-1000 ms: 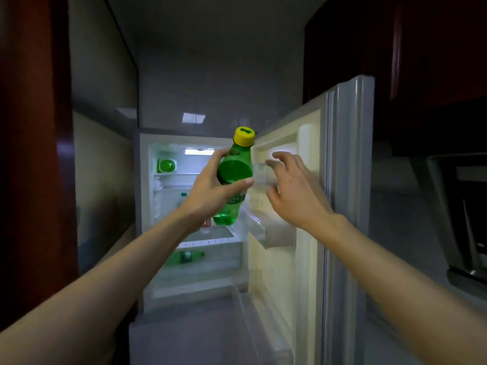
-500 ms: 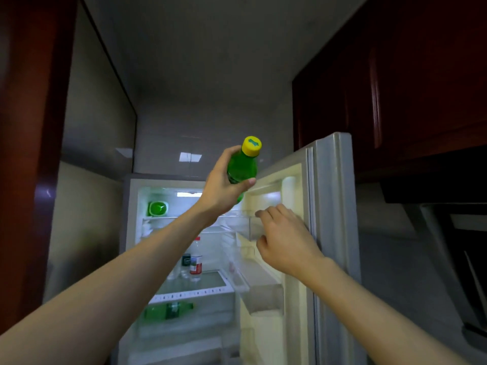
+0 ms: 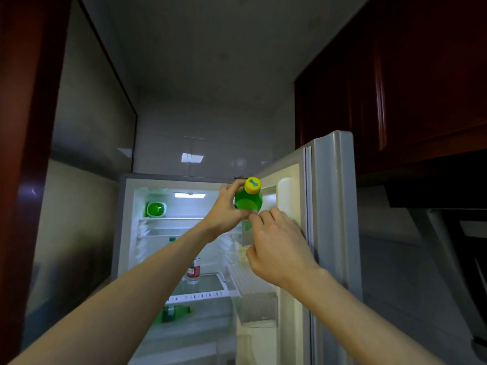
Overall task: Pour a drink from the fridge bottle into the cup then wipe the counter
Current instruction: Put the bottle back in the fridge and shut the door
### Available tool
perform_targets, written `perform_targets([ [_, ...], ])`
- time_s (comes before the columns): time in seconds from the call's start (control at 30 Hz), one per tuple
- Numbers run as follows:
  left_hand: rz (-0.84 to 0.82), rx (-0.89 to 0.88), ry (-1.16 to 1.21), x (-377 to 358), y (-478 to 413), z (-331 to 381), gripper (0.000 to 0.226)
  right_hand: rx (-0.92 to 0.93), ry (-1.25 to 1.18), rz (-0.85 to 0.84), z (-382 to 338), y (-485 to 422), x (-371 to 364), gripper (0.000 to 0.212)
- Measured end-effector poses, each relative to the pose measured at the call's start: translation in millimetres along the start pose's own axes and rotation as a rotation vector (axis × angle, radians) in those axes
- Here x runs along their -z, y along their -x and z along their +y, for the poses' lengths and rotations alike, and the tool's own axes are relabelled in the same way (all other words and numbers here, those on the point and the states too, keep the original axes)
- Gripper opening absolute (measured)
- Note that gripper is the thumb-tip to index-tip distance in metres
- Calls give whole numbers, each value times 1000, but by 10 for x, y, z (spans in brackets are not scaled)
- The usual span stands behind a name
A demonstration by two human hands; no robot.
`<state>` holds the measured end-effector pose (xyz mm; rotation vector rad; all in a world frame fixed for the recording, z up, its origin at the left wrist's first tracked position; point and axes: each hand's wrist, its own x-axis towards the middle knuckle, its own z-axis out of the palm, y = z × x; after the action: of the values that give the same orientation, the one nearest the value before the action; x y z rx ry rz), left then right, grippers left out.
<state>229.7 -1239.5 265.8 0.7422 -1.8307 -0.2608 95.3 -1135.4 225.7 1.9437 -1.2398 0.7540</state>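
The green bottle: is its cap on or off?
On. The yellow cap sits on the neck of the green bottle, which the left hand grips below it. Whether it is screwed tight cannot be told.

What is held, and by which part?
The left hand holds the bottle round its body, below the cap. Whether the right hand touches it cannot be told.

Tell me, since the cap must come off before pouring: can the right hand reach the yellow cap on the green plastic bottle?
Probably yes. The right hand hovers close beside the green plastic bottle, and the yellow cap pokes free above the gripping left hand, nothing covering it.
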Motion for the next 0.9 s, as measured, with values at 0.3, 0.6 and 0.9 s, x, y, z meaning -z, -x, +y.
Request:
perform_targets([
  [0.3, -92, 193, 12, 12, 97, -95, 41, 26, 1, 20, -117, -8, -38, 46],
  [0.6, 100, 287, 22, 185, 356, -93, 36, 74, 18, 11, -341, -57, -92, 52],
  [0.9, 496, 328, 75, 636, 1274, 2, 28, 385, -337, -16, -850, -123, -48, 35],
])
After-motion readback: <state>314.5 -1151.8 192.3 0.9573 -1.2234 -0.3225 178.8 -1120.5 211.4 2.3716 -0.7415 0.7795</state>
